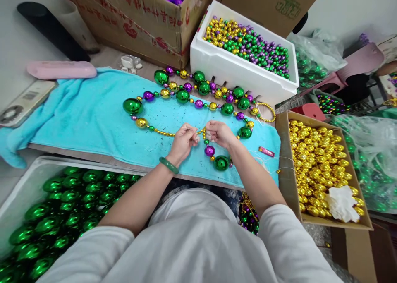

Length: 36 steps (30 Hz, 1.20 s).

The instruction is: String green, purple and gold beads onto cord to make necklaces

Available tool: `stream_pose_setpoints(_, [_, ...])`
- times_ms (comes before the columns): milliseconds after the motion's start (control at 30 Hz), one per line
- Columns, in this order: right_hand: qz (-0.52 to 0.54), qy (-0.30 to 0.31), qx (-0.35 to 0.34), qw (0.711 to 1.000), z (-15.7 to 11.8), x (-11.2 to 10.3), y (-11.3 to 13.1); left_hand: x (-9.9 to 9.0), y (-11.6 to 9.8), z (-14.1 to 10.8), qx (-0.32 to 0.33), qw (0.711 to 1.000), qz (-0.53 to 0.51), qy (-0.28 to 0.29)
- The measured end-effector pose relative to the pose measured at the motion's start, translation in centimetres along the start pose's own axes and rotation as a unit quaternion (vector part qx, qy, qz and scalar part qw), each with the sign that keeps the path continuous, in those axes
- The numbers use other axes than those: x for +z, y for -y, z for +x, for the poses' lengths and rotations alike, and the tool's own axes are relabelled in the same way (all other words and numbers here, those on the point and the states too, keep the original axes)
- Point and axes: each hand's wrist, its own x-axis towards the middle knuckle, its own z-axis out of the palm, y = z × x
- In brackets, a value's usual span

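left hand [182, 141]: bare, green jade-like bangle [169, 165] at wrist | right hand [221, 133]: bare, no jewellery | both arms: short white sleeves [93, 250], lower frame | torso: white top

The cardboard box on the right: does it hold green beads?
No, the cardboard box on the right holds gold beads.

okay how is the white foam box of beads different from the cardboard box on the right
The white foam box holds small mixed gold, green and purple beads; the cardboard box holds only larger gold beads, plus a crumpled white tissue. The foam box sits beyond the blue towel, the cardboard box beside it. Both are open-topped.
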Motion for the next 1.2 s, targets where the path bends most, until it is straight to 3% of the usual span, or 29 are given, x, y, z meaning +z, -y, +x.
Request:
stream_pose_setpoints(133, [-0.012, 0.017, 0.014, 1.000, -0.5, -0.3, -0.6, -0.7, 0.6, -1.1, -0.026, 1.000, -0.003, 0.004])
stream_pose_setpoints(267, [-0.028, -0.012, 0.038, 0.999, -0.6, -0.9, -1.3, -1.0, 1.6, -0.9, -0.060, 0.998, -0.007, -0.007])
stream_pose_setpoints(533, [-0.001, -0.067, 0.063, 0.996, -0.7, -2.4, -2.6, -0.8, 3.1, -0.4, -0.068, 0.997, 0.024, 0.006])
stream_pose_setpoints(667, [-0.007, -0.080, 0.041, 0.996, -1.0, -2.6, -2.7, -0.7, 3.4, -0.5, -0.072, 0.996, 0.050, 0.019])
stream_pose_setpoints(867, [0.014, -0.079, 0.017, 0.997, -1.5, -2.9, -2.1, -0.4, 3.4, -1.0, -0.136, 0.988, 0.077, -0.018])
stream_pose_setpoints(1067, [-0.003, -0.057, -0.013, 0.998, -2.8, -2.3, -2.2, 0.6, 4.5, -1.9, -0.164, 0.948, 0.272, 0.014])
stream_pose_setpoints(1200, [-0.019, -0.057, -0.004, 0.998, -3.1, -1.9, -2.5, 0.9, 4.6, -2.0, -0.092, 0.912, 0.396, 0.051])
